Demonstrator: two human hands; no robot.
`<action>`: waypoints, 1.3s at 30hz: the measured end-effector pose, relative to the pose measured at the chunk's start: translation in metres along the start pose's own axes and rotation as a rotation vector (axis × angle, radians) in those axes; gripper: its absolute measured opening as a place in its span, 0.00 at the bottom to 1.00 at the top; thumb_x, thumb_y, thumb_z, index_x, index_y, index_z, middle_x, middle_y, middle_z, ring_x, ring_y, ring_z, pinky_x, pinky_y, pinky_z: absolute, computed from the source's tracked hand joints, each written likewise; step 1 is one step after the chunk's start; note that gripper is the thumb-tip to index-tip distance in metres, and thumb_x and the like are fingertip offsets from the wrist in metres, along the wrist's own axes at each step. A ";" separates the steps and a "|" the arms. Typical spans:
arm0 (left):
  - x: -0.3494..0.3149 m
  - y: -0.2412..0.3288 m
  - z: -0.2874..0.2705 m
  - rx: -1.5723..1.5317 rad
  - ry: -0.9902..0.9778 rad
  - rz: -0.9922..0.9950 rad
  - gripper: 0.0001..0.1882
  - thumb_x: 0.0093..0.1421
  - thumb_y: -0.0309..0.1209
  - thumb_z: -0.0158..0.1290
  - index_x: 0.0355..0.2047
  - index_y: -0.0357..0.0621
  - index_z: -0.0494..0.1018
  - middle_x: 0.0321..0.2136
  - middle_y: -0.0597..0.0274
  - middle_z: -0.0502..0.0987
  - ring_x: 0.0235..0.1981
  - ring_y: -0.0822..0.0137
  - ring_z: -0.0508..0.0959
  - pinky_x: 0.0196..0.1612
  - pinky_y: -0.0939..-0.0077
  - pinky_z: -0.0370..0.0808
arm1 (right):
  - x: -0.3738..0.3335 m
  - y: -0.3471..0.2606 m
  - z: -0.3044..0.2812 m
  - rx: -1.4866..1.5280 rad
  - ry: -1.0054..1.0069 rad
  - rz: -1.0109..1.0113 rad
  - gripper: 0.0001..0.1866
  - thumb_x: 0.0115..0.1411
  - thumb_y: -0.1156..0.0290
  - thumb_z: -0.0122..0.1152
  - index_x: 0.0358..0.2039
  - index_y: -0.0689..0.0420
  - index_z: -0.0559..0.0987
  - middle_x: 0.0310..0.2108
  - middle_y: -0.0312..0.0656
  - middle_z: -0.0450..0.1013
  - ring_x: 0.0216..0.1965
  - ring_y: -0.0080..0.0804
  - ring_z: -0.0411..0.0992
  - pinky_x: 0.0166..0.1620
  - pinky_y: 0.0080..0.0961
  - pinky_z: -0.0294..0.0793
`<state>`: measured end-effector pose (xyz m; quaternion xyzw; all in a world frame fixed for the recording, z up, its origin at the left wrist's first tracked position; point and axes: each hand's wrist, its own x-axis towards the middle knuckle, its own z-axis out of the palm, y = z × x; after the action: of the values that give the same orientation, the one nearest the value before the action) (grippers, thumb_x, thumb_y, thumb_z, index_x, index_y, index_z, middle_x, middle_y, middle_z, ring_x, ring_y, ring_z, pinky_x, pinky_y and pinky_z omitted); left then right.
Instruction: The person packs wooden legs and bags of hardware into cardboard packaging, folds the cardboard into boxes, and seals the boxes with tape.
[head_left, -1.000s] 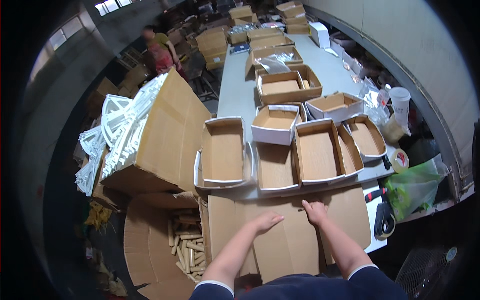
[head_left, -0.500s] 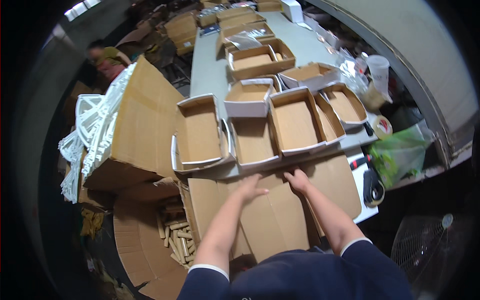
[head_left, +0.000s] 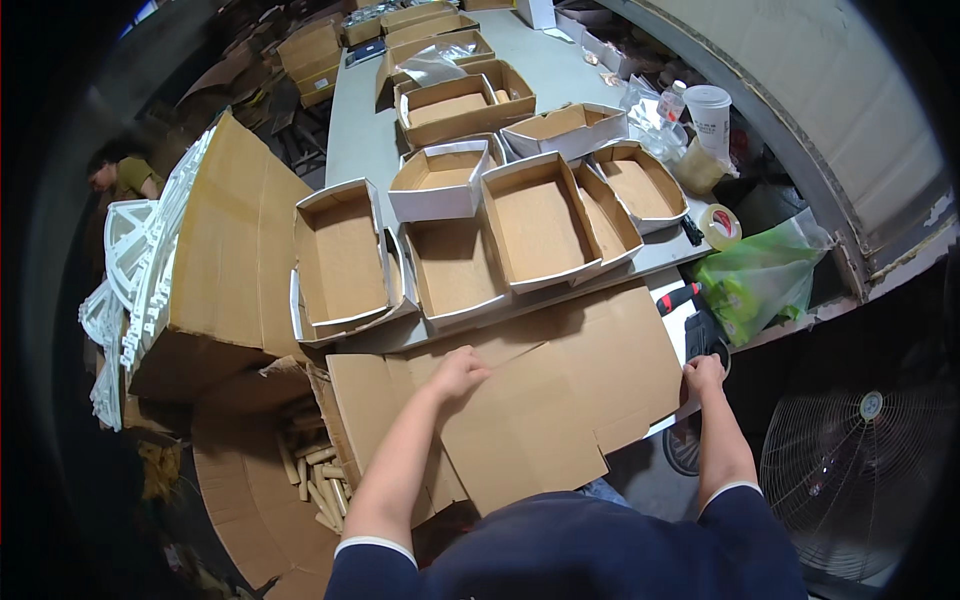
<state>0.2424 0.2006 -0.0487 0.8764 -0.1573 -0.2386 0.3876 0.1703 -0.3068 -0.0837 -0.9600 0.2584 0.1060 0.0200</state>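
Observation:
A flattened brown cardboard box (head_left: 540,420) with folded flaps lies in front of me at the table's near edge. My left hand (head_left: 460,374) rests on its left part, fingers curled at the edge of a flap. Off the box's right edge, my right hand (head_left: 705,374) is closed at the near end of a black tape dispenser (head_left: 704,335), whose tape roll it partly covers. A red and black handle (head_left: 680,297) lies just beyond the dispenser.
Several open cardboard trays with white outsides (head_left: 540,220) crowd the table beyond the box. At left stand a carton of white plastic parts (head_left: 240,240) and a carton of cardboard tubes (head_left: 250,480). A tape roll (head_left: 720,227), green bag (head_left: 765,280) and fan (head_left: 870,470) are at right.
My right hand has left the box's middle and moved right to the tape dispenser. The left hand has curled its fingers. The flaps now lie flatter, and the view has shifted.

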 end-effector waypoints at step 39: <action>0.009 0.010 -0.030 -1.086 -0.148 -0.470 0.20 0.60 0.47 0.47 0.19 0.45 0.69 0.21 0.67 0.74 0.28 0.76 0.73 0.30 0.83 0.70 | -0.261 -0.229 -0.101 0.644 -0.286 -0.800 0.34 0.48 0.62 0.60 0.55 0.60 0.62 0.60 0.50 0.52 0.55 0.50 0.60 0.54 0.36 0.65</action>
<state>0.2650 0.2083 -0.0254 0.5452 0.1590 -0.4247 0.7050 0.0837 0.0107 0.0672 -0.9047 -0.1137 0.1352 0.3877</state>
